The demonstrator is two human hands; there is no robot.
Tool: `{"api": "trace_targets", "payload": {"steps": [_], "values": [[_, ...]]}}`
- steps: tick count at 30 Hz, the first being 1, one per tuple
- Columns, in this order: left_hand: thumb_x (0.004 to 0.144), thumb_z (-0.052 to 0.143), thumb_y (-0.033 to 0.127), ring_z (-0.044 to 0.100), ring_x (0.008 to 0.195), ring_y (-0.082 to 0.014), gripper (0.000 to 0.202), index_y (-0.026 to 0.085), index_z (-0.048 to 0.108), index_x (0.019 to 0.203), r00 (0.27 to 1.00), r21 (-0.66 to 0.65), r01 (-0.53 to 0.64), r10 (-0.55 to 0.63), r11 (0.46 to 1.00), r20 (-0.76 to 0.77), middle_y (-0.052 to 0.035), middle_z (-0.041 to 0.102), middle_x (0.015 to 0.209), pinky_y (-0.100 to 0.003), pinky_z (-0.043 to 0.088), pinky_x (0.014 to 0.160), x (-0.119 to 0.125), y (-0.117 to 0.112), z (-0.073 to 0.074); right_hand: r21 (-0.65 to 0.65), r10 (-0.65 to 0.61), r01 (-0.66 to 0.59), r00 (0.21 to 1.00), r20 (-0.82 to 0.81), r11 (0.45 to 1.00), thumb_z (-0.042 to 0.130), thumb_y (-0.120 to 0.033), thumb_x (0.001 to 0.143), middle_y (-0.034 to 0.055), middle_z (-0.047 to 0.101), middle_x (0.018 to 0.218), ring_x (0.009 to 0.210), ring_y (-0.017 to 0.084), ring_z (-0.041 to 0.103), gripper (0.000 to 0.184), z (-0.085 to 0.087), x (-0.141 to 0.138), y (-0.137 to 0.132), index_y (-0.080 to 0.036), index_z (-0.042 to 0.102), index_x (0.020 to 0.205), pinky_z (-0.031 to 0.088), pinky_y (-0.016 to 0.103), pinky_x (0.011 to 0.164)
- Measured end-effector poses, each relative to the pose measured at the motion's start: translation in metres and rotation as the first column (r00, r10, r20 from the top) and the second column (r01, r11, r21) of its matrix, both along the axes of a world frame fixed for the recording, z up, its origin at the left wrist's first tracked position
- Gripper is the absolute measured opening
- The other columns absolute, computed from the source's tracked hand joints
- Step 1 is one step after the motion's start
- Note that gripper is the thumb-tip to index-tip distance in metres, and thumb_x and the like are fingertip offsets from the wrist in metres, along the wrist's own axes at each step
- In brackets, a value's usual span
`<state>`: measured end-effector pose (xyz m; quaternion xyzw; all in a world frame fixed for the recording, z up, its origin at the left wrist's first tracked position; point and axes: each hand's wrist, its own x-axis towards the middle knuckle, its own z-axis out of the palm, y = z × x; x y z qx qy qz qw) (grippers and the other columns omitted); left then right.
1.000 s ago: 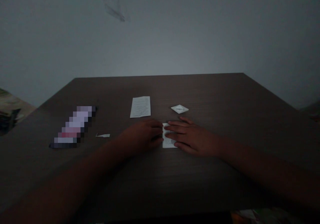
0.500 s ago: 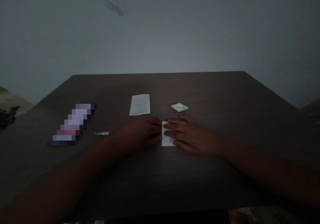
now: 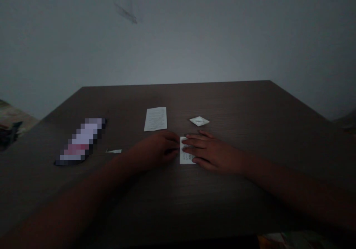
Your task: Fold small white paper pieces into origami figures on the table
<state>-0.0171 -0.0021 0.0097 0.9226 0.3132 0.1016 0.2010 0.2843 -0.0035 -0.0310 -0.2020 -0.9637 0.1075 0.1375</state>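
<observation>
A small white printed paper [image 3: 185, 158] lies on the dark wooden table [image 3: 250, 111] in front of me. My right hand [image 3: 214, 151] rests flat on it with fingers stretched out, pressing it down. My left hand [image 3: 158, 150] is at the paper's left edge with fingers curled against it; most of the paper is hidden under the two hands. A second printed paper slip [image 3: 155, 118] lies flat just beyond my left hand. A small folded white paper shape [image 3: 199, 121] sits beyond my right hand.
A blurred-out oblong object [image 3: 80, 141] lies at the left of the table, with a small white paper scrap [image 3: 114, 151] beside it. A clear plastic piece [image 3: 124, 0] hangs on the grey wall behind. Clutter shows at the far left [image 3: 8, 126].
</observation>
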Motion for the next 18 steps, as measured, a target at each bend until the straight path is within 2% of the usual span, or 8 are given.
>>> {"api": "trace_targets", "payload": {"steps": [4,7,10,14,18], "values": [[0.110,0.065,0.020,0.078,0.117,-0.0272,0.018,0.018,0.083,0.116,0.995,0.040,-0.101,0.101,0.994,0.016,-0.0120,0.080,0.128,-0.044,0.065,0.109,0.003,0.000,-0.008,0.006,0.004,-0.004,1.000,0.023,1.000,0.052,-0.033,0.124,0.0189,0.069,0.169,0.171,0.031,0.051,0.046,0.001,-0.001,0.000,-0.017,0.068,0.163,0.039,0.062,0.141],[0.112,0.068,0.024,0.077,0.122,-0.0284,0.019,0.019,0.079,0.127,0.985,0.084,-0.162,0.157,0.983,0.067,-0.0129,0.078,0.134,-0.045,0.065,0.111,0.008,0.001,-0.019,0.008,0.006,-0.006,1.000,0.028,1.000,0.048,-0.034,0.125,0.0200,0.065,0.173,0.171,0.032,0.051,0.049,0.003,-0.001,0.001,-0.016,0.064,0.167,0.040,0.061,0.140],[0.115,0.067,0.026,0.074,0.133,-0.0299,0.026,0.021,0.076,0.138,0.983,0.116,-0.156,0.143,0.981,0.118,-0.0134,0.078,0.141,-0.049,0.063,0.119,0.012,0.004,-0.027,0.003,0.016,-0.016,1.000,0.028,1.000,0.047,-0.034,0.125,0.0205,0.063,0.175,0.171,0.033,0.050,0.051,0.002,0.000,0.001,-0.016,0.061,0.171,0.041,0.062,0.139],[0.116,0.066,0.025,0.077,0.127,-0.0299,0.023,0.020,0.080,0.132,0.986,0.129,-0.107,0.088,0.986,0.144,-0.0125,0.081,0.133,-0.050,0.064,0.116,0.014,0.007,-0.030,-0.014,0.013,-0.012,0.999,0.033,1.000,0.049,-0.032,0.124,0.0178,0.064,0.175,0.172,0.031,0.049,0.050,0.000,0.001,0.001,-0.020,0.060,0.171,0.038,0.064,0.141],[0.116,0.067,0.025,0.076,0.127,-0.0293,0.022,0.020,0.081,0.132,0.981,0.124,-0.112,0.089,0.986,0.175,-0.0118,0.081,0.133,-0.049,0.063,0.117,0.015,0.008,-0.030,-0.025,0.029,-0.029,0.999,-0.018,0.999,0.053,-0.029,0.122,0.0186,0.066,0.173,0.172,0.033,0.049,0.048,-0.003,0.002,0.003,-0.020,0.063,0.168,0.038,0.068,0.140]]}}
